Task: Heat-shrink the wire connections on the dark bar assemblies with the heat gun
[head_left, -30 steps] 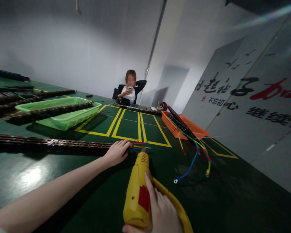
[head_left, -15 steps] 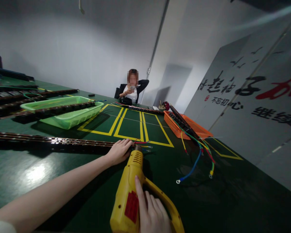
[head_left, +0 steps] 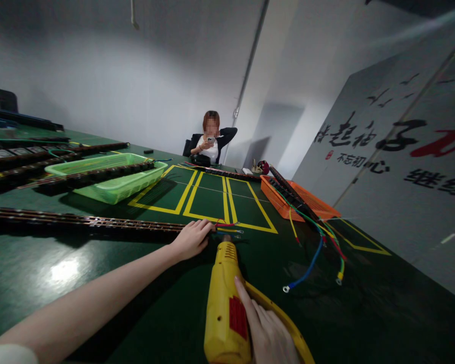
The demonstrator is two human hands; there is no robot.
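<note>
A long dark busbar-like strip [head_left: 98, 223] with copper-coloured lines lies across the left of the green table [head_left: 144, 298]. At its right end my left hand [head_left: 193, 238] is closed around it, where red, yellow and blue leads [head_left: 229, 231] with metal lugs stick out. My right hand [head_left: 267, 326] grips a yellow heat gun [head_left: 225, 303] by its handle, index finger stretched along the body. The gun's nozzle points away from me, just below the leads, and does not visibly touch them.
Beyond the strip stands a green basket [head_left: 116, 189] with a dark strip across it. An orange basket [head_left: 318, 202] at the right holds another strip, its coloured wires [head_left: 313, 253] hanging onto the table. A person [head_left: 210, 144] sits at the far side with a phone.
The heat gun and my right hand have moved right relative to my left hand, and the nozzle now sits under the leads. My left hand still holds the strip's end. The view has shifted slightly.
</note>
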